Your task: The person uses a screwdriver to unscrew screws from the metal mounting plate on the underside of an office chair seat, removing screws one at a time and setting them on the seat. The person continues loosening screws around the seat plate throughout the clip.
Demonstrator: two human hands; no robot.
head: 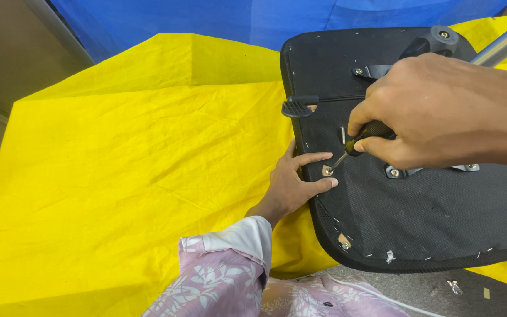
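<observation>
From the head view, an upturned black seat is lying on the right of a yellow cloth; the right hand is closing around a screwdriver, its tip meeting a screw near the seat's left edge; the left hand is resting flat and open on that edge, fingers spread either side of the screw, gripping nothing; a black lever is sticking out farther up; a patterned sleeve is showing near.

Lilac leaf-print sleeve, white cuff (turned back)
</observation>
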